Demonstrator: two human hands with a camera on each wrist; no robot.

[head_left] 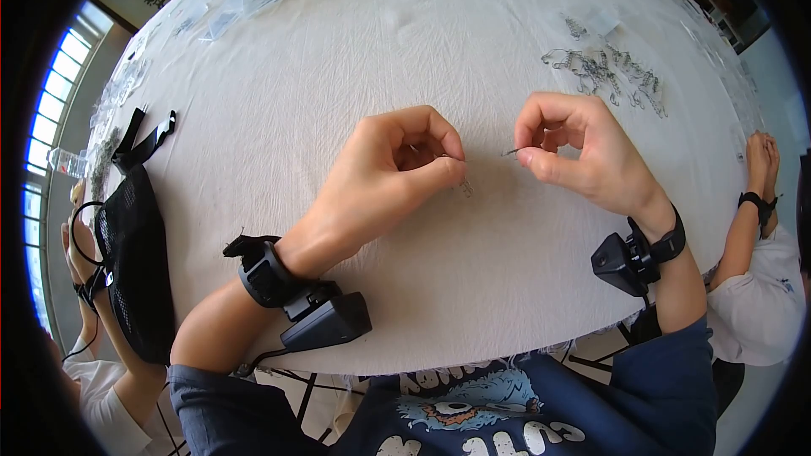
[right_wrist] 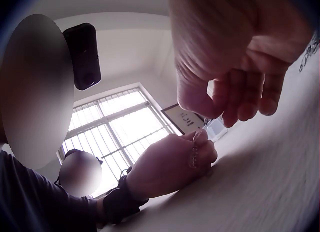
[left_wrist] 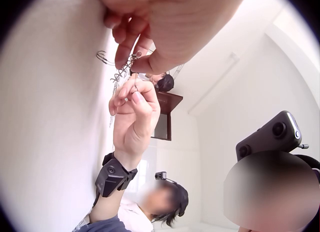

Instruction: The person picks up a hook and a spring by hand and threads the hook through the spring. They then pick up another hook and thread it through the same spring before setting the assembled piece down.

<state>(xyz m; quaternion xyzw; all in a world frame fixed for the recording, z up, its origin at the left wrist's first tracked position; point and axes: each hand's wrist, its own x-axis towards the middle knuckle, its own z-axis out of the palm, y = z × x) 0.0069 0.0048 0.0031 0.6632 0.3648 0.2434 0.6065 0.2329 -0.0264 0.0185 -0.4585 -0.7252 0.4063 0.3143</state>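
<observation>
In the head view the left hand [head_left: 384, 173] pinches a small bunch of thin wire pieces [head_left: 466, 187] between thumb and forefinger; the left wrist view shows them as dark coiled wire [left_wrist: 125, 67] with a hooked end. Opposite it, across a small gap, the right hand [head_left: 583, 148] pinches one small dark wire piece [head_left: 509, 152] at its fingertips. Both hands are held above the white cloth. A bit of chain-like wire [right_wrist: 194, 156] hangs at the left hand [right_wrist: 172, 162] in the right wrist view.
A tangled pile of wire pieces [head_left: 604, 67] lies on the cloth [head_left: 338, 51] at the back right. Clear plastic bags [head_left: 245, 7] lie at the back left. A black mesh bag [head_left: 135, 262] with a strap is at the left edge. Other people's hands [head_left: 760, 160] show at the sides.
</observation>
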